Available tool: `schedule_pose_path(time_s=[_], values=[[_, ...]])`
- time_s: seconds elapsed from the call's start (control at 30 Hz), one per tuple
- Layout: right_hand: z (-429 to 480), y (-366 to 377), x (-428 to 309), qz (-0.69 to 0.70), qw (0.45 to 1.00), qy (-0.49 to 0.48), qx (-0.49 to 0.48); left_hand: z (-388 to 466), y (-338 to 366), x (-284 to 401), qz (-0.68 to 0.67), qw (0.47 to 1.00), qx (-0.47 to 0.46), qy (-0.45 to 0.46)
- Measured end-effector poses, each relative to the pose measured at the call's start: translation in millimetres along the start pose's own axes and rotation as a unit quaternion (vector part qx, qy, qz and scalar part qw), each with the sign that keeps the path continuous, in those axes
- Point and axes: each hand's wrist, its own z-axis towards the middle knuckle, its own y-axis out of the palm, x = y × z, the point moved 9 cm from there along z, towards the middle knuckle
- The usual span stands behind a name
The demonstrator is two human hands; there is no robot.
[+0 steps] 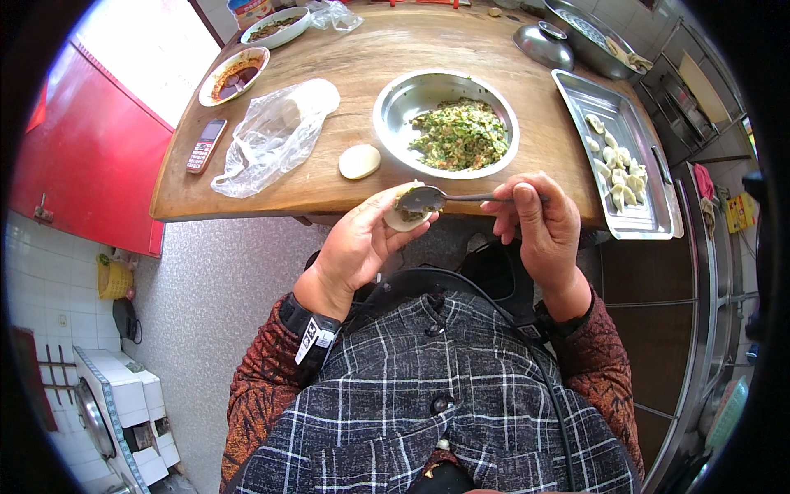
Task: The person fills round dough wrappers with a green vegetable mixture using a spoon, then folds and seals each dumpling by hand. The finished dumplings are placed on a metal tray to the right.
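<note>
My left hand holds a round dumpling wrapper with some green filling on it, just past the table's front edge. In my right hand is a metal spoon, its bowl resting over the filling on the wrapper. Beyond both hands stands a stainless steel bowl of chopped green filling. A loose stack or single round wrapper lies left of the bowl. More pale wrappers show partly under a clear plastic bag.
On the right, a metal tray holds several folded dumplings. A mobile phone and a sauce bowl lie at the left of the wooden table. Farther back are a white dish, an upturned metal bowl and a large basin.
</note>
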Motion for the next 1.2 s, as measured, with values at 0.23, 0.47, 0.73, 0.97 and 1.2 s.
schedule_pose_path(time_s=[0.23,0.47,0.73,0.97,1.2], values=[[1,-16,-5,0.037,0.998,-0.019,0.048,0,1,0,0.028,1.0,-0.004,0.005],[13,-18,-26,-0.266,0.951,-0.16,0.013,0,2,0,0.056,0.998,-0.013,0.009],[9,4,-22,-0.428,0.874,-0.218,-0.071,2,1,1,-0.022,0.999,-0.029,-0.011],[2,2,-28,-0.49,0.845,-0.21,-0.049,1,7,1,0.054,0.997,-0.036,0.029],[-20,45,-46,-0.506,0.818,-0.252,-0.107,2,13,-3,0.029,0.998,-0.049,0.018]])
